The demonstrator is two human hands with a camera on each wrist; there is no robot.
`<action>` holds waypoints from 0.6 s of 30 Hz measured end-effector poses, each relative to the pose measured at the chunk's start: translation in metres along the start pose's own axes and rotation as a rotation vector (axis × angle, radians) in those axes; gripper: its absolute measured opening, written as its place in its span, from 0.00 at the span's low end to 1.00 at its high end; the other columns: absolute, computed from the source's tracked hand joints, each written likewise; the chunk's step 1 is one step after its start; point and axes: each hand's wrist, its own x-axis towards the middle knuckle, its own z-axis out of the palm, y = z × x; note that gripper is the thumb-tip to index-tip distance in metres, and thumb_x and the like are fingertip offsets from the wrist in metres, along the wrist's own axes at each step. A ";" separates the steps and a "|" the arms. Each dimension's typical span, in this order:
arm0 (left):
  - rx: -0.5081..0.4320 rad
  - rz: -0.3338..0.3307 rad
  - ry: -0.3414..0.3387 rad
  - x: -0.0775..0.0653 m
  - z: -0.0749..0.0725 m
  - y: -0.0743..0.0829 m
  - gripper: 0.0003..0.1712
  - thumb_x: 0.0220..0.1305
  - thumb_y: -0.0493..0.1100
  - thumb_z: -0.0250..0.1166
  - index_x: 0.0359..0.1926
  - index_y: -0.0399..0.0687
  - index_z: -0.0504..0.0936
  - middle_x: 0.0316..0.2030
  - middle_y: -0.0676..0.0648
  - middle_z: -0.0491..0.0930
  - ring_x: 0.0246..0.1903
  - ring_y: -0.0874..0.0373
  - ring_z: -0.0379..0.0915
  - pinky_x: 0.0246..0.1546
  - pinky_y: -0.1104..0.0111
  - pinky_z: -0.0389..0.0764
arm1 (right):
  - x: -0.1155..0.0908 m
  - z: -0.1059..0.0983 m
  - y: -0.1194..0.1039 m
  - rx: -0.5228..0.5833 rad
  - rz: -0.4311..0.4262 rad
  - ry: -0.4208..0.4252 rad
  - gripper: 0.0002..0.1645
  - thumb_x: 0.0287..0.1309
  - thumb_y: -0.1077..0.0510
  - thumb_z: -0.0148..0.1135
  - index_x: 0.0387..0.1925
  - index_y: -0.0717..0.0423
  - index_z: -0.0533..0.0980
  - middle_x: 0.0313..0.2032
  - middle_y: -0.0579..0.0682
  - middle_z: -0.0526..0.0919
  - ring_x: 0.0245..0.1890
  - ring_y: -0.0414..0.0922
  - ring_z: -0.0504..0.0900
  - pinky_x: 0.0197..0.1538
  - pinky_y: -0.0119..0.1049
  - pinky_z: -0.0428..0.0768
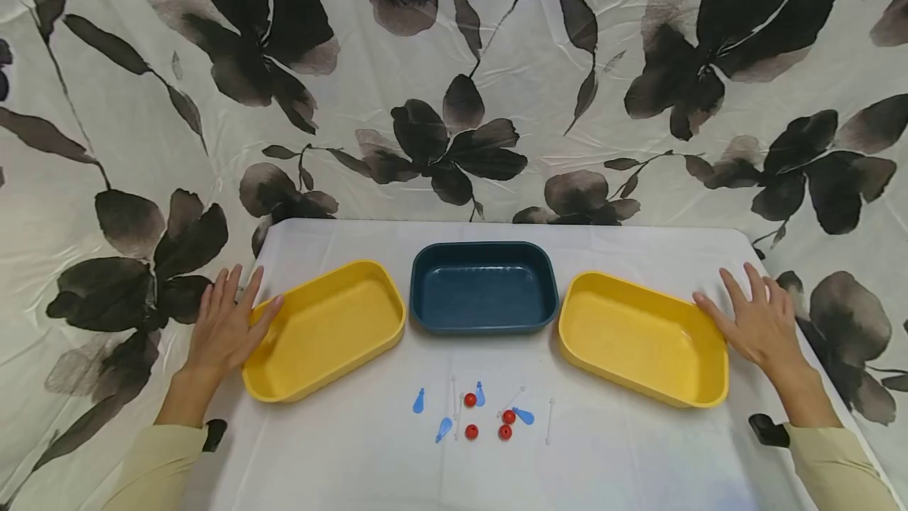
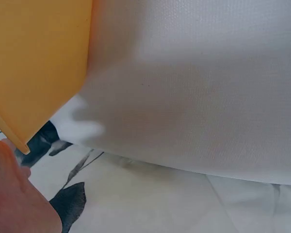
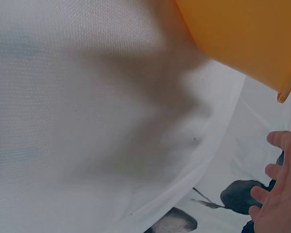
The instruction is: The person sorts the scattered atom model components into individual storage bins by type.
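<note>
My left hand [image 1: 225, 331] is spread at the outer end of the left yellow tray [image 1: 326, 330], its thumb at the rim. At the far end of the right yellow tray [image 1: 641, 337], my right hand [image 1: 762, 326] has its fingers spread, the thumb tip near the rim. Neither hand grips anything. In the left wrist view part of the left hand [image 2: 19, 194] shows beside the yellow tray wall [image 2: 39, 58]. The right wrist view has the right hand's fingers [image 3: 276, 138] extended below the other tray's corner [image 3: 252, 39].
A dark blue tray [image 1: 485, 290] stands between the yellow ones. In front lie several red beads [image 1: 471, 432], blue drop-shaped pieces [image 1: 444, 429] and thin clear sticks [image 1: 549, 422] on the white table [image 1: 340, 456]. Floral cloth [image 1: 567, 85] hangs behind and around.
</note>
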 end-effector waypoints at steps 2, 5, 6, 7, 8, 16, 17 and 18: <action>-0.005 0.000 0.002 -0.001 -0.001 0.001 0.48 0.77 0.69 0.42 0.82 0.44 0.43 0.79 0.30 0.36 0.79 0.36 0.21 0.74 0.48 0.19 | 0.000 -0.002 -0.001 0.003 0.001 0.001 0.54 0.73 0.26 0.39 0.79 0.63 0.48 0.77 0.73 0.37 0.71 0.78 0.41 0.72 0.73 0.32; -0.013 0.006 0.012 -0.002 -0.004 0.003 0.47 0.77 0.68 0.43 0.82 0.45 0.42 0.79 0.30 0.37 0.79 0.36 0.22 0.74 0.48 0.19 | 0.000 -0.004 -0.003 0.008 -0.001 0.007 0.54 0.73 0.27 0.40 0.79 0.64 0.49 0.77 0.74 0.38 0.71 0.79 0.41 0.72 0.73 0.33; -0.013 0.008 0.016 -0.002 -0.005 0.004 0.47 0.78 0.68 0.43 0.82 0.45 0.42 0.79 0.30 0.37 0.79 0.35 0.22 0.74 0.48 0.19 | 0.000 -0.005 -0.003 0.010 -0.002 0.011 0.54 0.73 0.27 0.40 0.79 0.64 0.49 0.76 0.74 0.38 0.71 0.79 0.41 0.72 0.73 0.33; -0.013 0.010 0.023 -0.003 -0.006 0.004 0.47 0.78 0.68 0.43 0.82 0.45 0.42 0.79 0.29 0.38 0.79 0.35 0.23 0.75 0.48 0.20 | 0.000 -0.006 -0.004 0.013 -0.003 0.016 0.54 0.73 0.27 0.41 0.78 0.64 0.50 0.76 0.74 0.38 0.71 0.79 0.42 0.72 0.73 0.33; -0.014 0.011 0.029 -0.003 -0.007 0.005 0.47 0.78 0.67 0.42 0.82 0.45 0.42 0.79 0.29 0.39 0.78 0.34 0.24 0.75 0.47 0.21 | 0.000 -0.006 -0.005 0.015 -0.002 0.022 0.54 0.73 0.27 0.41 0.78 0.64 0.50 0.76 0.74 0.39 0.71 0.79 0.42 0.72 0.73 0.33; -0.069 -0.055 0.048 -0.008 -0.014 0.014 0.44 0.80 0.65 0.42 0.81 0.43 0.47 0.77 0.28 0.42 0.75 0.27 0.36 0.73 0.35 0.37 | -0.004 -0.010 -0.015 0.054 -0.021 0.130 0.47 0.73 0.33 0.50 0.72 0.68 0.60 0.73 0.75 0.51 0.69 0.76 0.50 0.73 0.72 0.39; -0.075 -0.066 0.049 -0.009 -0.014 0.015 0.43 0.80 0.65 0.42 0.81 0.42 0.48 0.76 0.27 0.43 0.74 0.26 0.38 0.72 0.33 0.40 | -0.005 -0.010 -0.016 0.060 -0.026 0.144 0.45 0.73 0.34 0.51 0.71 0.68 0.62 0.72 0.74 0.53 0.69 0.76 0.52 0.73 0.72 0.40; -0.080 -0.076 0.049 -0.010 -0.015 0.017 0.43 0.80 0.64 0.43 0.81 0.41 0.49 0.76 0.27 0.44 0.73 0.26 0.40 0.71 0.32 0.43 | -0.006 -0.011 -0.018 0.064 -0.030 0.157 0.44 0.74 0.35 0.52 0.70 0.68 0.63 0.72 0.74 0.55 0.69 0.75 0.53 0.73 0.72 0.41</action>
